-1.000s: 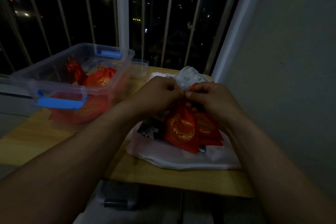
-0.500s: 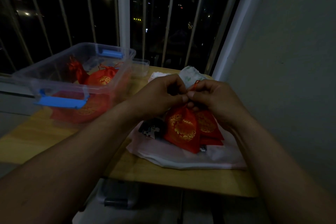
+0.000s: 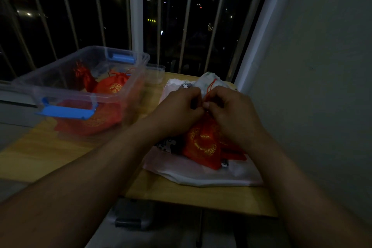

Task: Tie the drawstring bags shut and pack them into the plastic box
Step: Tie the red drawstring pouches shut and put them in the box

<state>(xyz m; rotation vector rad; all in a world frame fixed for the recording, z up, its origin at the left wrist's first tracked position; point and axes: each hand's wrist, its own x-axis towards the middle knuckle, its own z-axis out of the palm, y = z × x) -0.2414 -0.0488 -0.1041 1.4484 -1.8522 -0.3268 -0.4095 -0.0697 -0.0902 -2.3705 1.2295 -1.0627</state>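
Your left hand [image 3: 179, 110] and right hand [image 3: 231, 115] both pinch red cord [image 3: 211, 86] at neck of red drawstring bag [image 3: 203, 147]. Bag gold-embroidered, motif unreadable, near right edge of table [image 3: 50, 155]. Plastic box [image 3: 66, 94] at far-left corner.

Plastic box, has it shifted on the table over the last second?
No. The plastic box keeps its far corner just right of the white window post.

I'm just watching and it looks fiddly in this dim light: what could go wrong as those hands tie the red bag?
The left hand and right hand pinch a thin red cord in poor light, so the knot may end up loose. The red bag rests on a white sheet near the front edge of the table; a tug might slide the pile toward it.
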